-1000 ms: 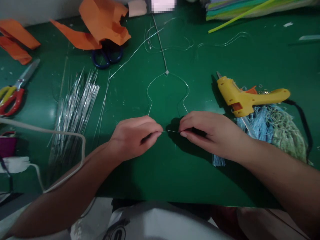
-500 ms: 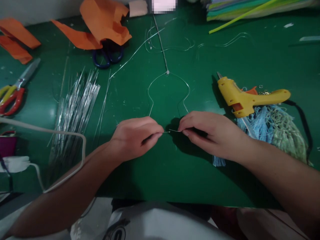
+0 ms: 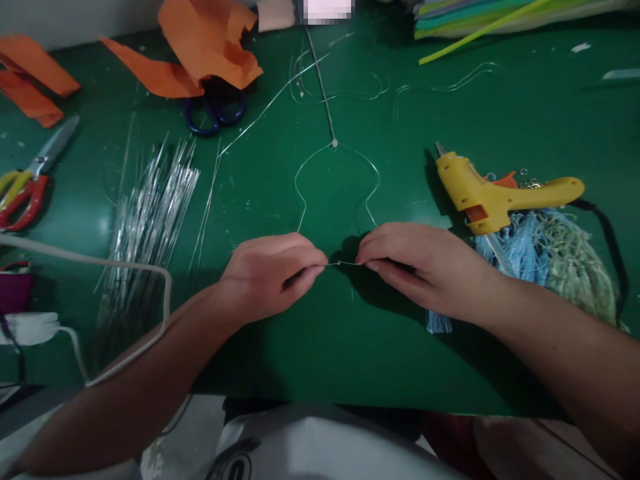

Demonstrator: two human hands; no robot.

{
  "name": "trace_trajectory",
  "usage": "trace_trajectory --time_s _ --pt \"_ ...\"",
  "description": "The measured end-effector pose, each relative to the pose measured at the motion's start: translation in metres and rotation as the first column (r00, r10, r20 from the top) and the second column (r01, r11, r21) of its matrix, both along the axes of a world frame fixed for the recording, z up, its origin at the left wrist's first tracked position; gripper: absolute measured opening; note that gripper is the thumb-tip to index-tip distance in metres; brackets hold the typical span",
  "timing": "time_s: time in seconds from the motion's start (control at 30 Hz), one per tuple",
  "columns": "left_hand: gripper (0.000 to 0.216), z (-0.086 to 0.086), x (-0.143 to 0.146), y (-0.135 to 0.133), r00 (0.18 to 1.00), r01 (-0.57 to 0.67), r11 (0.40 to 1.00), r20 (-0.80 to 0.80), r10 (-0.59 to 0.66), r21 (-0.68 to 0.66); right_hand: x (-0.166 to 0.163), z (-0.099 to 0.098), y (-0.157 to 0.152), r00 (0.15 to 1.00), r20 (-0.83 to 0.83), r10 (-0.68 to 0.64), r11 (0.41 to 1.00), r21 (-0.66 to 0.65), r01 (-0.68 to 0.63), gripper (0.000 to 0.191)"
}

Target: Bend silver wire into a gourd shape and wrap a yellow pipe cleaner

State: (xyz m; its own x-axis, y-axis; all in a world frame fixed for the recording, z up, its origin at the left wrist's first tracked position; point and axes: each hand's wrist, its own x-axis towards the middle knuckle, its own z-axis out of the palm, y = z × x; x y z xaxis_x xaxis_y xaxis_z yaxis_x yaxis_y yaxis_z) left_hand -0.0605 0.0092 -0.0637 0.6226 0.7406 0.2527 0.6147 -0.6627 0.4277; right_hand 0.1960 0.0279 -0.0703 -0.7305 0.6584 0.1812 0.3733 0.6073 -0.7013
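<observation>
A thin clear cord (image 3: 379,177) loops down from a pale knot or bead (image 3: 335,143) and runs under both hands. My left hand (image 3: 277,273) is closed, pinching one end of the cord between thumb and forefinger. Opposite it, my right hand (image 3: 413,267) pinches the other end, also closed. In the small gap between the fingertips the ends meet at a tiny light spot (image 3: 339,263); whether they are joined I cannot tell. A grey twisted cord (image 3: 320,77) rises from the knot toward the table's far edge.
Left lie a bundle of silvery wires (image 3: 155,200), red-yellow scissors (image 3: 33,190) and a white cable (image 3: 100,257). Orange sheets (image 3: 205,47) partly cover blue-handled scissors (image 3: 200,120). A yellow glue gun (image 3: 490,193) rests by blue and green tassels (image 3: 565,260) at right.
The cord ends between my fingertips have come into line and now meet, where the right one stood slightly raised before. Both hands have hardly moved.
</observation>
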Motion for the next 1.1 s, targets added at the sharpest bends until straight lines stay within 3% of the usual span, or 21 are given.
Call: trace_trajectory --time_s 1.1 --pt "0.012 0.0011 -0.0002 0.0004 1.0 -0.016 1.0 -0.025 0.015 -0.025 0.0005 0.0022 0.0006 1.0 -0.006 0.021 0.999 0.028 -0.021 0.019"
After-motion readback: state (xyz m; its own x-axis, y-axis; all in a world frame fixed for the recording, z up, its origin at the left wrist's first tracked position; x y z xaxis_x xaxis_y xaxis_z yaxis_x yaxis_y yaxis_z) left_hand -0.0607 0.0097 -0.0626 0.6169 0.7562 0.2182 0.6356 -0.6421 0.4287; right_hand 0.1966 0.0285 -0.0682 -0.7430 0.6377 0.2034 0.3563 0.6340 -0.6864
